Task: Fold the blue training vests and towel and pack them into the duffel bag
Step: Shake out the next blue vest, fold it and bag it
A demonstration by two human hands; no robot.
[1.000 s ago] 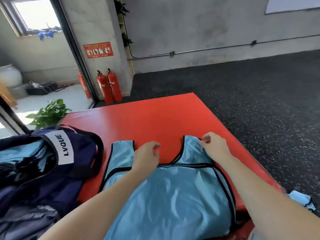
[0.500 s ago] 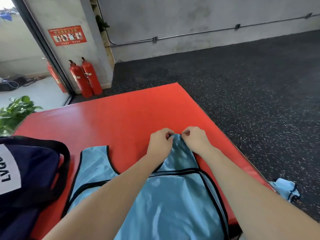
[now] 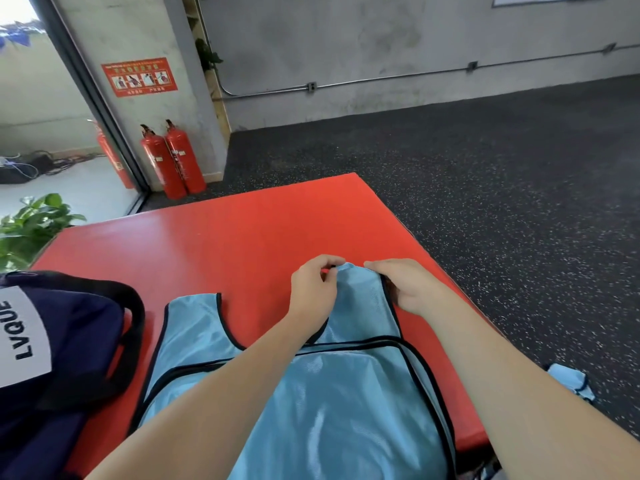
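Below the forearms, nearest the viewer, a blue training vest lies spread flat on the red mat, its black-trimmed body unfolded and its left shoulder strap lying loose to the left of the left hand. Further out, both hands meet at the tip of the vest's right shoulder strap: the left hand pinches the strap end between thumb and curled fingers, while the right hand rests just beside it with its fingers on the strap's outer edge; whether those fingers truly grip the cloth I cannot tell. To the left of the left hand, near but apart from the vest, sits the navy duffel bag; its inside is not shown, so what it already holds cannot be judged. To the right of the right arm, off the mat on the dark floor, lies a small crumpled blue piece of cloth, possibly another vest or the towel. By my reading this vest is only being straightened: folding it, the floor piece and all packing remain.
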